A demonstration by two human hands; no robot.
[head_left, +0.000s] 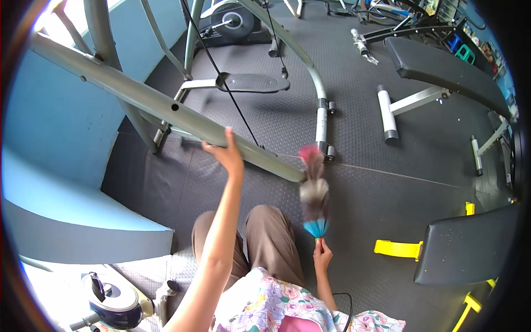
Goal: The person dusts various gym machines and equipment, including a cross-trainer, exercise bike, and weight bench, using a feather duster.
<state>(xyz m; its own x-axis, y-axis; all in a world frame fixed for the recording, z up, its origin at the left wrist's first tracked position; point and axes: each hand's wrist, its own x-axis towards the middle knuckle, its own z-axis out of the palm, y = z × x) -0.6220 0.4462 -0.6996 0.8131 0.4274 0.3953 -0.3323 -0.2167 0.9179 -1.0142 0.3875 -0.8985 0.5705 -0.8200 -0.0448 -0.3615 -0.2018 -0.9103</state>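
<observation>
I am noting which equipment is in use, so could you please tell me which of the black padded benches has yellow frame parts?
It is the padded bench at the lower right, nearest the right hand. The long bench at the upper right stands on white legs instead.

Smooth grey painted metal bar [166, 108], fluffy feather duster [314, 191], matt studded rubber floor [354, 138], black padded bench [442, 69].
</observation>
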